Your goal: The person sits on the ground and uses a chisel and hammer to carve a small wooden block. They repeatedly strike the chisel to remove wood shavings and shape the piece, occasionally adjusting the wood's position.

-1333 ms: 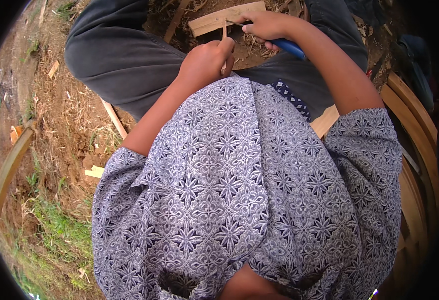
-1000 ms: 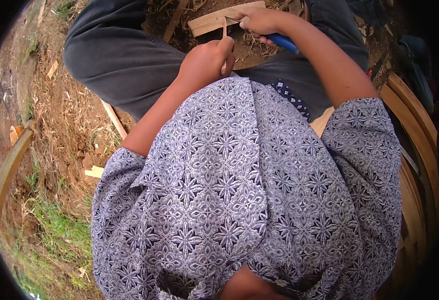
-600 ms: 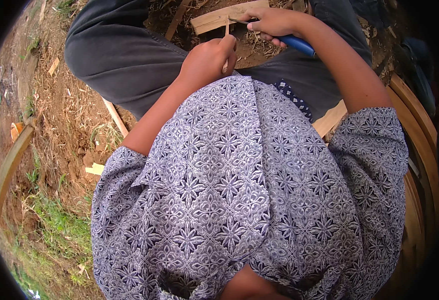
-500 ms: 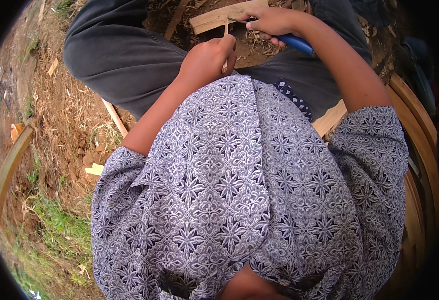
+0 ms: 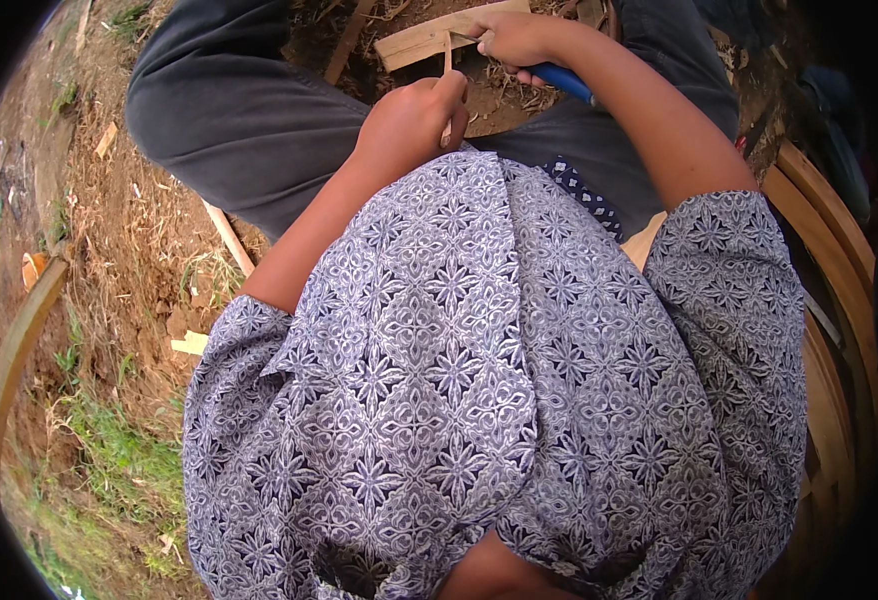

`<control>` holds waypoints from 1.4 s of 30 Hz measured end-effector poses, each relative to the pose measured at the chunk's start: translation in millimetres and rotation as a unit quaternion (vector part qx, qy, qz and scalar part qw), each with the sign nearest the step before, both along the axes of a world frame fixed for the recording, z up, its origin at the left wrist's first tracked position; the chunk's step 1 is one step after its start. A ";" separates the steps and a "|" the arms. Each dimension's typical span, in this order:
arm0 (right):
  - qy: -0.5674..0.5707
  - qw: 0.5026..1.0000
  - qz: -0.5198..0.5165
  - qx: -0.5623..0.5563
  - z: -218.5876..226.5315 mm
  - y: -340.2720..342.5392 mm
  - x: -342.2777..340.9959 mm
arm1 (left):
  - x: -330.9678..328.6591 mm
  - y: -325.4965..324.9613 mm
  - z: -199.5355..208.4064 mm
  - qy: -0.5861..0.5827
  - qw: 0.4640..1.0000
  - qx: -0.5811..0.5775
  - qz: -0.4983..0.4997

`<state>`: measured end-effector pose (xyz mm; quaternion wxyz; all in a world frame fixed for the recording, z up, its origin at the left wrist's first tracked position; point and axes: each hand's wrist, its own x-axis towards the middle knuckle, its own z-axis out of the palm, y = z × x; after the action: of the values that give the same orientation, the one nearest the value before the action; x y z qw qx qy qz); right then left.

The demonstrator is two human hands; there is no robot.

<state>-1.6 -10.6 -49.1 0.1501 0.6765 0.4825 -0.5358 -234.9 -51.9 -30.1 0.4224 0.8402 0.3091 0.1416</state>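
Pale wooden board (image 5: 414, 45), slightly curved slab, lying on the ground between the legs: landmark for all places below. Thin light-brown wooden stick (image 5: 447, 55), slender: its far end overlaps the body-side edge of the board; whether it touches the wood is not clear. Left hand (image 5: 414, 115): a closed fist, on the body side of the board, gripping the stick so that a length stands out beyond the fingers and a short butt shows below. Knife with a rounded blue handle (image 5: 564, 82) and narrow dark blade: to the right of the stick, handle slanting away from the board toward the body, blade tip at or just beside the stick's far end; contact cannot be told. Right hand (image 5: 524, 45): fingers wrapped about the knife, well forward near the blade, by the right part of the board. Dark grey trousers (image 5: 219, 130): one leg to either side of the board. For good work, in judgement: fist firm and well back from the edge; stick end backed by the board; blade at a low angle, short light strokes led away from the left hand; stick turned a little between cuts so it thins evenly; a deep bite would likely split so slender a piece. Stacked curved brown planks (image 5: 827, 220): well apart from the board, to its right and bodyward.
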 end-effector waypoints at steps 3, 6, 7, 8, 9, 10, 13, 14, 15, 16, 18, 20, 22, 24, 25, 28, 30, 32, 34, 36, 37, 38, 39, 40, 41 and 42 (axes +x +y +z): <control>0.011 1.000 -0.009 -0.004 1.5 -1.4 3.3 | 1.7 -0.8 -1.4 -0.002 1.000 0.004 0.019; 0.041 0.997 -0.064 -0.023 12.7 -2.8 -1.4 | 2.9 0.8 0.0 0.006 1.000 -0.005 0.029; 0.053 0.994 -0.088 -0.032 16.0 -2.6 -2.8 | 2.9 1.6 0.9 0.012 0.999 -0.012 0.031; 0.060 0.992 -0.104 -0.029 14.8 -4.2 -1.5 | 2.5 3.3 0.6 0.016 0.999 -0.009 0.026; 0.068 0.990 -0.119 -0.027 11.5 -8.3 1.2 | 2.0 5.1 -0.4 0.020 1.000 -0.007 0.020; 0.076 0.988 -0.135 -0.025 8.4 -11.7 2.2 | 1.5 6.5 -1.3 0.024 1.000 -0.005 0.015; 0.085 0.982 -0.170 -0.013 6.4 -17.8 -1.0 | 0.3 8.7 -1.5 0.024 0.999 -0.022 0.027; 0.085 0.981 -0.172 -0.008 4.8 -19.3 -1.7 | -0.9 10.0 -4.1 0.024 0.999 -0.031 0.018; 0.085 0.981 -0.173 -0.003 3.4 -20.3 -3.1 | -2.7 12.0 -7.6 0.024 0.999 -0.039 0.010; 0.085 0.981 -0.175 0.002 2.1 -21.2 -4.7 | -4.2 13.8 -9.8 0.025 0.999 -0.048 0.001; 0.091 0.979 -0.181 0.009 -0.7 -21.2 -6.6 | -4.6 16.7 -10.5 0.020 0.997 -0.070 -0.002; 0.100 0.977 -0.188 0.014 -5.9 -20.9 -7.5 | -3.0 17.0 -9.6 0.017 0.999 -0.043 0.015; 0.113 0.974 -0.195 0.018 -12.1 -20.2 -7.0 | -2.5 13.2 -5.9 0.014 0.998 0.034 0.054; 0.114 0.973 -0.200 0.017 -12.8 -19.7 -8.9 | -6.8 12.6 -2.3 0.013 0.996 0.041 0.072; 0.114 0.973 -0.202 0.016 -13.1 -19.8 -9.0 | -8.5 12.2 -0.4 0.012 0.996 0.044 0.082; 0.119 0.970 -0.212 0.018 -20.3 -21.8 -12.1 | -8.8 9.5 9.4 0.058 0.993 0.026 0.098; 0.123 0.969 -0.213 0.021 -23.7 -21.7 -13.1 | -13.0 9.3 5.2 0.053 0.992 0.058 0.099; 0.127 0.968 -0.216 0.022 -25.9 -22.9 -13.2 | -14.1 9.2 6.3 0.068 0.989 0.084 0.102; 0.129 0.967 -0.220 0.022 -27.5 -25.3 -13.4 | -14.1 7.2 14.2 0.102 0.984 0.103 0.108; 0.132 0.965 -0.227 0.023 -25.5 -26.8 -14.9 | -17.5 6.3 13.1 0.090 0.977 0.162 0.103; 0.134 0.964 -0.230 0.023 -24.7 -27.4 -15.4 | -19.6 6.3 11.4 0.084 0.973 0.191 0.100; 0.134 0.963 -0.231 0.023 -23.9 -28.2 -15.7 | -21.3 6.2 8.8 0.065 0.971 0.211 0.097; 0.134 0.963 -0.232 0.024 -23.3 -28.7 -16.1 | -22.7 6.5 5.5 0.047 0.968 0.230 0.094; 0.134 0.963 -0.233 0.024 -23.3 -29.0 -16.6 | -23.6 7.0 3.6 0.028 0.964 0.249 0.091; 0.137 0.962 -0.235 0.026 -24.3 -30.2 -16.6 | -23.3 6.0 4.4 0.037 0.962 0.258 0.080; 0.140 0.961 -0.236 0.027 -25.7 -31.3 -16.1 | -22.2 5.3 6.4 0.046 0.961 0.266 0.069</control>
<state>-17.7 -41.9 -74.8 -0.0681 0.6934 0.3397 -0.6318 -257.1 -46.6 -23.7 0.1587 0.9046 0.3362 0.2087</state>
